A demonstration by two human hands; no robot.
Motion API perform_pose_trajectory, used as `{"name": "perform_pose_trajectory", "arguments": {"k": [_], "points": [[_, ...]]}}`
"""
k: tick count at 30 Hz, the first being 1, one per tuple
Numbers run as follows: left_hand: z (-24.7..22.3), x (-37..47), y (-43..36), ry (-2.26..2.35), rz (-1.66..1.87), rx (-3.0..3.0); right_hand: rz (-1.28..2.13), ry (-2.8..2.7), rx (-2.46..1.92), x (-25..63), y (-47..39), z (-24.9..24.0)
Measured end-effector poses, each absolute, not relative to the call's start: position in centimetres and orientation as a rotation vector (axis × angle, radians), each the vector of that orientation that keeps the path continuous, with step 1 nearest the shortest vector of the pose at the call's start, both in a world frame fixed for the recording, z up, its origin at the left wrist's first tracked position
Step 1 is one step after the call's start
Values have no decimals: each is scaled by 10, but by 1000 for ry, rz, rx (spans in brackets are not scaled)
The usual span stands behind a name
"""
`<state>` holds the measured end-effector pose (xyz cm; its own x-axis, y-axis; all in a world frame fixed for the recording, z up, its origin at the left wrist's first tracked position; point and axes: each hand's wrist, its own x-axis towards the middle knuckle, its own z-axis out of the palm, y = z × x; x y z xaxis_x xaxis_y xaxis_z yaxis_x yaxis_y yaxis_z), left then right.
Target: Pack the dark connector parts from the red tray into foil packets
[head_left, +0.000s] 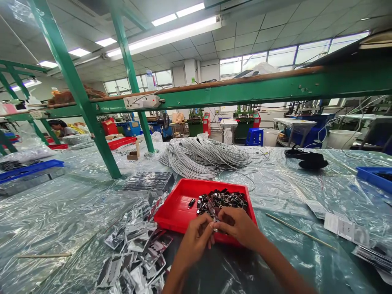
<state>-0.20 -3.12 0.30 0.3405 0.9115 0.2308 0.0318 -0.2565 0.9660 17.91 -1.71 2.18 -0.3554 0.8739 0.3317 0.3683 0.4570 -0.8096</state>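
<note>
Over the near edge of a red tray [180,196], my left hand [197,237] and my right hand [237,225] meet, fingertips pinched together. Between them is a small clear plastic packet [212,209], held by both hands; what is inside it is hard to make out. Small black parts with shiny metal [226,199] are heaped in the tray's right side, and one black part [191,203] lies apart from the heap. Left of my left hand, many silvery packets [137,237] lie in a loose pile on the plastic-covered table [76,212].
A large coil of grey cable [202,157] lies behind the tray. Green posts [101,139] and a shelf beam [229,97] stand ahead. A thin stick [300,231] and labelled packets [346,228] lie at right. Another person [63,128] is far left.
</note>
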Motion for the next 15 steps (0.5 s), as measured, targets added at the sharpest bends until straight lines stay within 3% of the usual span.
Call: {"name": "perform_pose_trajectory", "arguments": {"k": [3, 6, 10, 13, 15], "points": [[-1, -8, -24, 987, 1233, 1505, 894, -1732, -1037, 183, -12, 17], [0, -26, -13, 1123, 1625, 1189, 896, -1534, -1070, 180, -7, 13], [10, -65, 2, 992, 2168, 548, 363, -1743, -1248, 205, 8, 15], [15, -89, 10, 833, 2061, 295, -29, -1787, -1750, 261, 10, 13], [16, -97, 11, 741, 1942, 244, -76, -1763, -1972, 300, 0, 3]]}}
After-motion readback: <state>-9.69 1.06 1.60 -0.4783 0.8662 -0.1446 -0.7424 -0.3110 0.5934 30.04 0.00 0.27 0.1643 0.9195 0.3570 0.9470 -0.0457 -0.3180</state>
